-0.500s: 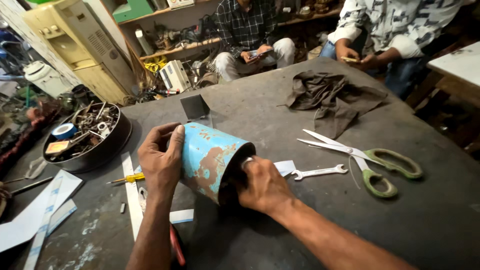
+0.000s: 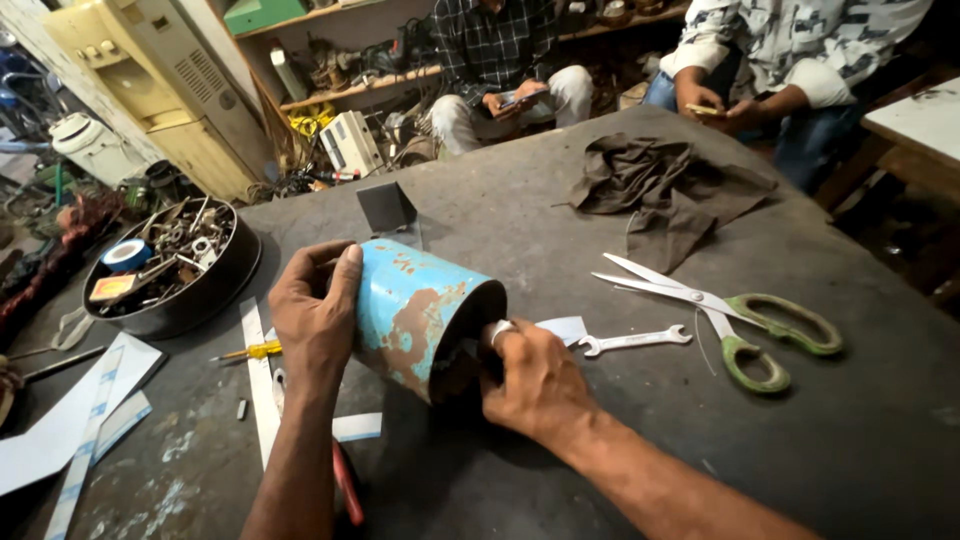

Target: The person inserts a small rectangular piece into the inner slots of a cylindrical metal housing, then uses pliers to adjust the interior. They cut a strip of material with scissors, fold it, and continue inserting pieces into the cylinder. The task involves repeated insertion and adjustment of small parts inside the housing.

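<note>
A rusty blue metal can [image 2: 415,310] lies on its side on the grey workbench [image 2: 620,440], its open end facing right. My left hand [image 2: 315,320] grips the can's closed end from the left. At the open rim, my right hand [image 2: 535,385] has its fingers curled inside the mouth, and whatever they hold is hidden. A small white sheet piece [image 2: 562,328] lies just behind the right hand.
Green-handled scissors [image 2: 735,315] and a small spanner [image 2: 632,342] lie to the right, with a brown rag [image 2: 665,195] behind them. A round tray of metal scrap [image 2: 170,265] stands at the left, near white strips [image 2: 258,375] and a yellow screwdriver [image 2: 250,351]. Two seated people are beyond the bench.
Both hands keep their grip on the can, which sits in almost the same spot. The view has shifted only slightly.
</note>
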